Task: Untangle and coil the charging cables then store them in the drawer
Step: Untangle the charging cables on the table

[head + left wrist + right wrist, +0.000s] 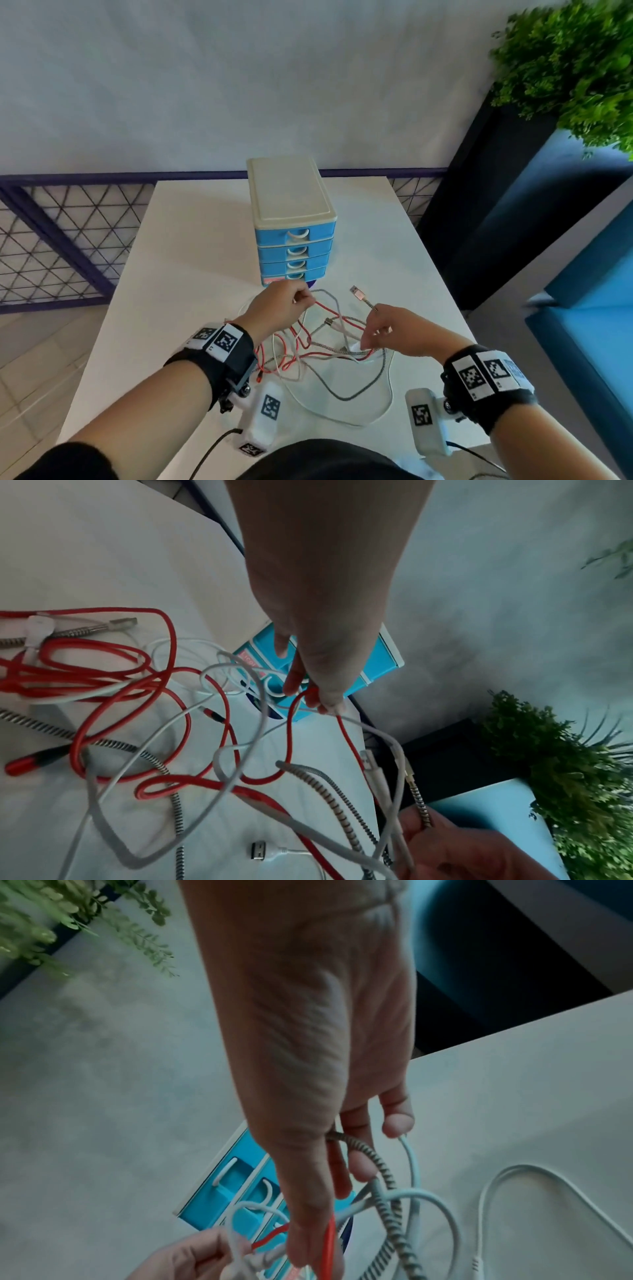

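Untangling is your step: left hand [278, 307] pinches red cable [346, 739] and a grey strand, right hand [394, 329] grips the striped cable [371, 306], so next draw one free.

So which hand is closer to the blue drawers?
Left. The left hand pinches red and white cable strands just in front of the drawer unit, near its bottom drawer. The right hand holds the braided cable farther back, off to the right.

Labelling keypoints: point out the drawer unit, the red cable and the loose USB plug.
drawer unit [293, 245]: head view, blue front of the second drawer.
red cable [173, 645]: left wrist view, arc of its loop.
USB plug [357, 294]: head view, metal connector shell.
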